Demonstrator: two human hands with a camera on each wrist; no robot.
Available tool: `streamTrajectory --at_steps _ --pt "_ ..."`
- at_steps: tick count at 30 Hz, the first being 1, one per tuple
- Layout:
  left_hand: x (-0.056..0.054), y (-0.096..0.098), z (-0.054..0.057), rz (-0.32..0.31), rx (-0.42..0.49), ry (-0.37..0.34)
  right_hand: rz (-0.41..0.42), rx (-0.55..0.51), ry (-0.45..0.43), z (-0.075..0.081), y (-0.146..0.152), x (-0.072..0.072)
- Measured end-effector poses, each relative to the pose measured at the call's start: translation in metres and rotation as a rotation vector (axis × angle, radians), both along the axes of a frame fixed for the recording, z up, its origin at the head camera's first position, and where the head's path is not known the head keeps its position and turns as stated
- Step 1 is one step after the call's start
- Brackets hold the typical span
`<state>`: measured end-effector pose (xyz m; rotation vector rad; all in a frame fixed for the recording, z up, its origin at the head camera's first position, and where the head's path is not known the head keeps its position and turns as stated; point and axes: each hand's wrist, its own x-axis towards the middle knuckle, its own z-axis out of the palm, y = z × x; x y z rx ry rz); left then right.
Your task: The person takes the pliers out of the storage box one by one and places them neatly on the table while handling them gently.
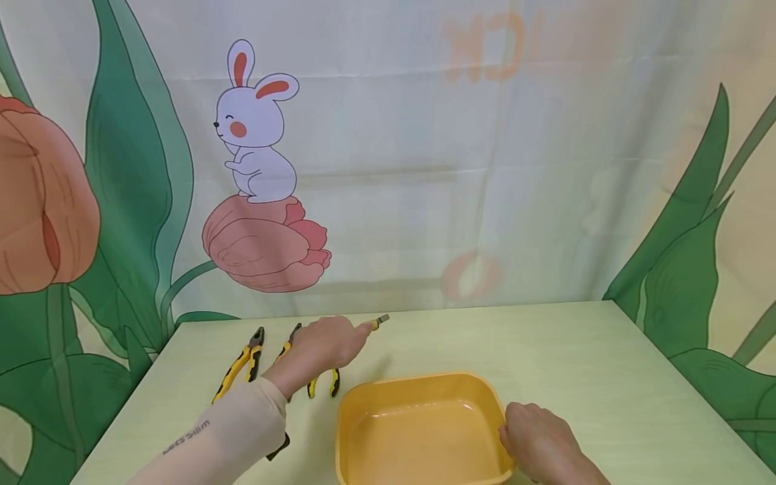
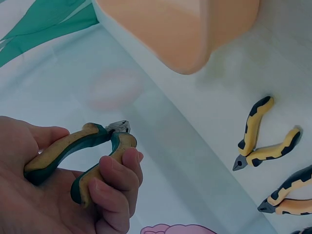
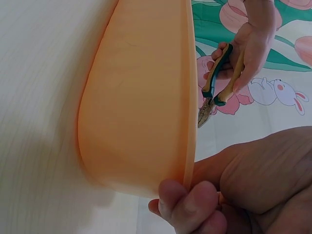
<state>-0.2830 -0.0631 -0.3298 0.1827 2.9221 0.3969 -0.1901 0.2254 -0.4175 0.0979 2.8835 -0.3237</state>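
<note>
My left hand (image 1: 330,342) grips a pair of pliers (image 2: 92,151) with yellow and dark green handles, spread apart, the metal tip pointing away from the palm. In the head view only the tip of these pliers shows past the fingers, above the table behind the tub. My right hand (image 1: 539,434) pinches the right rim of a yellow plastic tub (image 1: 418,438), fingers curled over the edge; the right wrist view shows the tub's outer wall (image 3: 139,97) with the fingertips at its corner. Nothing lies in the visible part of the tub.
Several yellow-and-black pliers lie on the left of the table (image 1: 582,357): one pair (image 1: 241,364) farthest left, others partly behind the left forearm, including small pliers (image 2: 256,136). A black object (image 1: 279,446) peeks out under the sleeve. A printed curtain (image 1: 388,135) hangs along the back edge.
</note>
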Motion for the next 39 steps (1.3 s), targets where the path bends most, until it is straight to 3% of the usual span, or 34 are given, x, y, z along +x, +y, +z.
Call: streamTrajectory --at_steps 24,39 --pt "-0.034 -0.013 -0.015 0.072 -0.012 -0.055 -0.014 -0.002 -0.021 -0.001 0.001 -0.001" --pt "-0.047 -0.011 -0.025 0.114 -0.003 -0.085 -0.031 0.006 -0.047 0.000 -0.001 -0.003"
